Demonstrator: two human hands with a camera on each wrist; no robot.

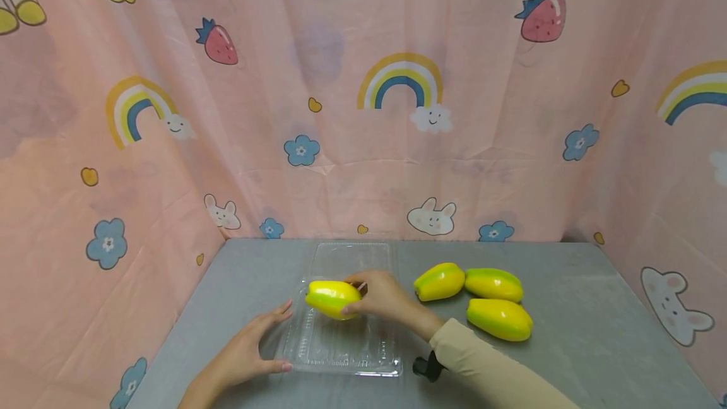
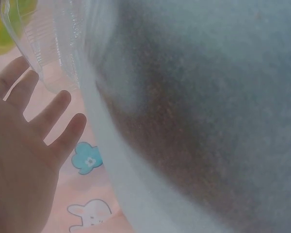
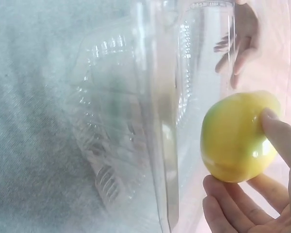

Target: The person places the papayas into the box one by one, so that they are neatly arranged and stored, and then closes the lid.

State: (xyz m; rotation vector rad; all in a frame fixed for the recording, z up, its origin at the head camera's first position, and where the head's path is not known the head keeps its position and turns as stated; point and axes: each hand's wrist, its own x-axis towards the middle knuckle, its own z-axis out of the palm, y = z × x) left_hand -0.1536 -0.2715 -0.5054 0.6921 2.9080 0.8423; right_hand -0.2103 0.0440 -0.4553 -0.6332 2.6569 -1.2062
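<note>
In the head view, my right hand (image 1: 377, 298) grips a glossy yellow-green papaya (image 1: 331, 298) by its right end, above a clear plastic container (image 1: 346, 349). The right wrist view shows the thumb on one side of the papaya (image 3: 237, 138) and fingers on the other. My left hand (image 1: 250, 346) is beside the container's left edge, its fingers and thumb spread and holding nothing. Those spread fingers also show in the left wrist view, near the clear wall. Whether they touch the container, I cannot tell.
Three more papayas lie to the right on the grey table (image 1: 585, 308): one at the left (image 1: 440, 281), one behind (image 1: 494, 284) and one in front (image 1: 500, 319). The container's raised clear lid (image 1: 352, 257) is at the back. A pink patterned curtain (image 1: 363, 175) surrounds the table.
</note>
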